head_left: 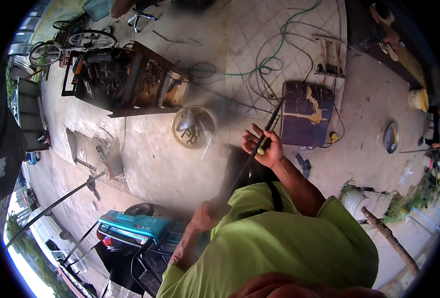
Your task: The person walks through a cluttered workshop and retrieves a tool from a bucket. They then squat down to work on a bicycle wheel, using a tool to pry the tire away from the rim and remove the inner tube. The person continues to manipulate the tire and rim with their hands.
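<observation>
A long, thin dark rod (249,161) slants across in front of my body, its far tip near a worn dark seat. My right hand (272,149) is palm up with half-curled fingers. The rod and a short yellow-and-black handle (263,146) lie between its thumb and fingers. I cannot make out what tool the handle belongs to. My left hand (208,214) is at the rod's blurred near end, by my waist. Motion smears its fingers, so its grip does not show.
Ahead on the concrete stands a round basin (194,128) with dark pieces in it. The worn seat (306,114) is at the right, with a green hose (264,64) beyond. A wooden frame (153,79) and bicycles (92,39) stand far left; a turquoise vehicle (135,226) is near left.
</observation>
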A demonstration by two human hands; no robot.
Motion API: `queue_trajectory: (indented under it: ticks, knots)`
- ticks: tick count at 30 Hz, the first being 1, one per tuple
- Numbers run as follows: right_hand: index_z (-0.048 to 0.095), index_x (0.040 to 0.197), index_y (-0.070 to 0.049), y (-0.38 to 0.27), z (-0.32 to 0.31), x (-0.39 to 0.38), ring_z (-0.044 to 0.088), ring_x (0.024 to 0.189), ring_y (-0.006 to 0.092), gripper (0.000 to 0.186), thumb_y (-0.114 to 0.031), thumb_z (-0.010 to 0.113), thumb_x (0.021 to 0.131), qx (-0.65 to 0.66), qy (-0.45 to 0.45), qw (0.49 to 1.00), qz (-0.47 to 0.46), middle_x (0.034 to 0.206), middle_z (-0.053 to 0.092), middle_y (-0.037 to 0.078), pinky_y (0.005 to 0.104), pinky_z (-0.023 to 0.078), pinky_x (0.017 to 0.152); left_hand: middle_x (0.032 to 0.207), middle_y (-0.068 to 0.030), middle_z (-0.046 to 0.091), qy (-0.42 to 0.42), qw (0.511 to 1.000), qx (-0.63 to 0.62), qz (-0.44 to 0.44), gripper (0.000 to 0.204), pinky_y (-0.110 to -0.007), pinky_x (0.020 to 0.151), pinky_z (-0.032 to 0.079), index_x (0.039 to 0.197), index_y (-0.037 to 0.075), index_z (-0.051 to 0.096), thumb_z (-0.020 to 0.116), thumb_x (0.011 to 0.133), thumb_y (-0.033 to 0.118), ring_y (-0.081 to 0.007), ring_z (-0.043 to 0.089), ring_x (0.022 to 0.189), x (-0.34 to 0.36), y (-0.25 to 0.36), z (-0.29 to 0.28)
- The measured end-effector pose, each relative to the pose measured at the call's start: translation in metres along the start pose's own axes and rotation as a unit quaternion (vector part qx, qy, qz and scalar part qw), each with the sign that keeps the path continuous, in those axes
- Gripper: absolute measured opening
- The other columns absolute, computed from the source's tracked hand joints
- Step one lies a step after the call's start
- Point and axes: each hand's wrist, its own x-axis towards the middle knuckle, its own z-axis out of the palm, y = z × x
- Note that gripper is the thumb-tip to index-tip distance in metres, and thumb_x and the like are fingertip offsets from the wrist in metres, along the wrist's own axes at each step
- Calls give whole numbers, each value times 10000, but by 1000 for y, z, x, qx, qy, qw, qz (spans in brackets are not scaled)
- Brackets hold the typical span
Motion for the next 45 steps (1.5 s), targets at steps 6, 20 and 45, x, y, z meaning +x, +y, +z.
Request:
queue_trajectory:
  ticks: [6,20,45]
  knots:
    - [639,1032,-125,-52,-29,-13,530,681,155,244,-305,586,876,36,61,992,-104,788,583,-1,329,424,623,756,-93,651,64,959,-257,-104,401,-315,635,490,1084,-16,606,568,958,364,-170,617,690,29,-29,33]
    - [675,895,-66,-197,-77,-138,556,573,145,192,-246,611,874,-416,310,749,-412,700,612,19,329,457,546,733,-39,634,-50,981,105,-152,170,-357,669,506,917,49,644,635,866,211,-197,601,696,-1,-238,64]
    - [633,925,-83,-30,-290,-213,637,598,180,106,-186,615,909,-380,493,783,2,723,587,47,348,456,448,680,-65,600,92,864,-391,-304,226,-343,498,451,823,30,650,616,903,238,-189,561,560,-16,-311,76]
